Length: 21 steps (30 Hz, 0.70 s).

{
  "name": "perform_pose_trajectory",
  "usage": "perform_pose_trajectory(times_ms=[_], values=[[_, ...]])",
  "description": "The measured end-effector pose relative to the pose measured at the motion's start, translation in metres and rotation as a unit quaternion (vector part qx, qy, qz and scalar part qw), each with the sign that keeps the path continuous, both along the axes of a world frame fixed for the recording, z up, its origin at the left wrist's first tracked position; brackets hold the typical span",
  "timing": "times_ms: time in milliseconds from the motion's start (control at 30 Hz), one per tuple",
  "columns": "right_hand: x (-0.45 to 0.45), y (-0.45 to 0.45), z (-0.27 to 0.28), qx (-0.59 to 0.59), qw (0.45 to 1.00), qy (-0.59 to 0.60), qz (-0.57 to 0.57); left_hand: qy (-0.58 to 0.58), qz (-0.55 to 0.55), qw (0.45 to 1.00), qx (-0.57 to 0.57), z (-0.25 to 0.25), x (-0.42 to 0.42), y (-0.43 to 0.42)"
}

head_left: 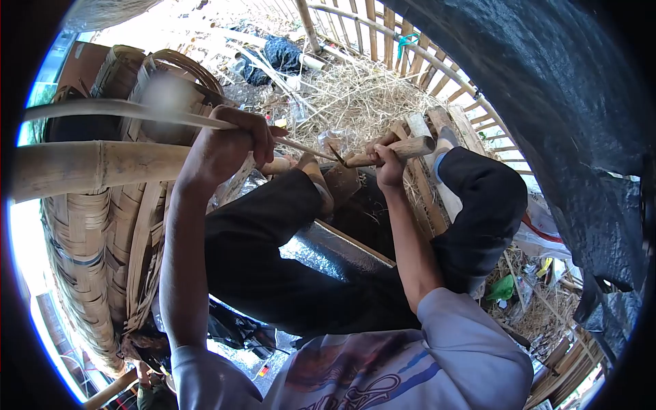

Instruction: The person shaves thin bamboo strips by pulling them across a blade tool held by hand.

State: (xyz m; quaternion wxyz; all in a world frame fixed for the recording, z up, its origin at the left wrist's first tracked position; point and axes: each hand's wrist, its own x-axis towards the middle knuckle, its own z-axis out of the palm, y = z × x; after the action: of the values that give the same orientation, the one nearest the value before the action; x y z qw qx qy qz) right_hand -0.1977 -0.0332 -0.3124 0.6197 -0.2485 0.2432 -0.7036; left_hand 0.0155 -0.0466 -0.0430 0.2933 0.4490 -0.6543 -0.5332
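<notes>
A long thin bamboo strip (137,111) runs from the left edge to the middle of the view. My left hand (229,143) is closed around it, above a thick bamboo pole (102,164). Past that hand, the strip's thin end reaches a small dark blade (337,154) beside my right hand. Fingers wrapped, my right hand (388,164) holds a thick wooden handle (413,147), whose rounded end points right. Whether the blade joins the handle is partly hidden by the fingers.
Stacked woven bamboo (82,253) stands at the left. Straw (369,89) and a black plastic bag (281,55) lie ahead, before a slatted bamboo fence (437,61). Dark sheeting (547,82) hangs at the right. At the lower left edge, another person's hand (142,372) shows.
</notes>
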Motion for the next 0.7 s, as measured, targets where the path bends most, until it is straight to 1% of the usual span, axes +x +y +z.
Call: perform_pose_trajectory(times_ms=[33, 67, 100, 133, 167, 200, 233, 267, 333, 467, 533, 567, 600, 667, 700], values=[[0.003, 0.005, -0.006, 0.025, 0.996, 0.086, 0.028, 0.000, 0.001, 1.000, 0.002, -0.001, 0.001, 0.001], [0.004, 0.007, -0.013, 0.047, 0.982, 0.173, 0.053, 0.036, -0.012, 0.999, -0.003, -0.003, 0.000, -0.001], [0.001, 0.007, -0.040, 0.053, 0.956, 0.278, 0.080, 0.073, -0.023, 0.997, -0.010, -0.005, -0.001, -0.003], [-0.003, 0.006, -0.039, 0.049, 0.956, 0.279, 0.078, 0.074, -0.024, 0.997, -0.015, -0.007, -0.001, -0.005], [-0.004, 0.006, -0.040, 0.099, 0.977, 0.184, 0.039, 0.071, -0.022, 0.997, 0.008, -0.010, 0.000, -0.008], [-0.004, 0.007, -0.038, 0.150, 0.985, 0.085, 0.004, 0.066, -0.016, 0.997, 0.034, -0.010, 0.001, -0.009], [-0.008, 0.007, -0.034, 0.149, 0.986, 0.077, -0.016, 0.025, -0.021, 0.999, 0.030, -0.010, 0.004, -0.010], [-0.010, 0.005, -0.037, 0.142, 0.987, 0.067, -0.028, 0.022, -0.017, 0.999, 0.033, -0.009, 0.004, -0.008], [-0.010, 0.002, -0.023, 0.136, 0.989, 0.035, -0.053, -0.076, 0.084, 0.993, 0.030, -0.005, -0.002, -0.006], [-0.008, 0.007, -0.011, 0.124, 0.988, 0.047, -0.081, -0.070, 0.104, 0.991, 0.043, -0.002, -0.001, -0.005], [-0.008, 0.009, -0.015, 0.120, 0.984, 0.094, -0.090, -0.071, 0.110, 0.990, 0.047, -0.001, -0.002, -0.004], [-0.007, 0.009, -0.018, 0.135, 0.979, 0.105, -0.113, -0.073, 0.122, 0.988, 0.054, -0.002, -0.001, -0.002], [-0.006, 0.009, -0.016, 0.136, 0.979, 0.105, -0.113, -0.074, 0.123, 0.988, 0.055, -0.001, -0.001, -0.001], [-0.009, 0.007, -0.013, 0.206, 0.956, 0.118, -0.173, -0.085, 0.136, 0.985, 0.060, -0.001, -0.003, 0.001], [-0.015, 0.008, -0.014, 0.203, 0.944, 0.175, -0.190, -0.084, 0.135, 0.985, 0.061, -0.001, -0.002, 0.002]])
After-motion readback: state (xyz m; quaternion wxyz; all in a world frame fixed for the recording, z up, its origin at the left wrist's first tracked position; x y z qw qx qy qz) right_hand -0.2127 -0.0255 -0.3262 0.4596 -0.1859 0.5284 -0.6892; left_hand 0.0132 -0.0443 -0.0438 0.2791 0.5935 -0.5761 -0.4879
